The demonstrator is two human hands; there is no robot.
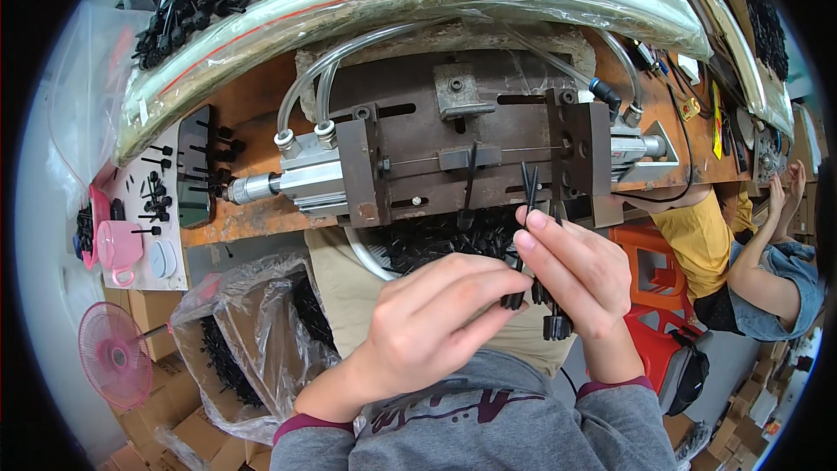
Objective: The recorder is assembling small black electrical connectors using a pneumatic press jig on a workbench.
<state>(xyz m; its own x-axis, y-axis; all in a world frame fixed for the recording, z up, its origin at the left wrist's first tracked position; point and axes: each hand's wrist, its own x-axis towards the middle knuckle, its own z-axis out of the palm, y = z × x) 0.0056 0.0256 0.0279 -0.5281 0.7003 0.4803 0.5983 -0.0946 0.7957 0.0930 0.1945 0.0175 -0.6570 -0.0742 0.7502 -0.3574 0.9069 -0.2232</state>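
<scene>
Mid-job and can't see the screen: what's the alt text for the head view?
A person's right hand holds thin black pieces, with the left hand up against them. Just beyond is a brown metal fixture with a silver cylinder at each side, on a wooden bench. A pink fan is at lower left.

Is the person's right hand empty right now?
No, the right hand has slim black pieces with knobbed ends in its grip.
</scene>
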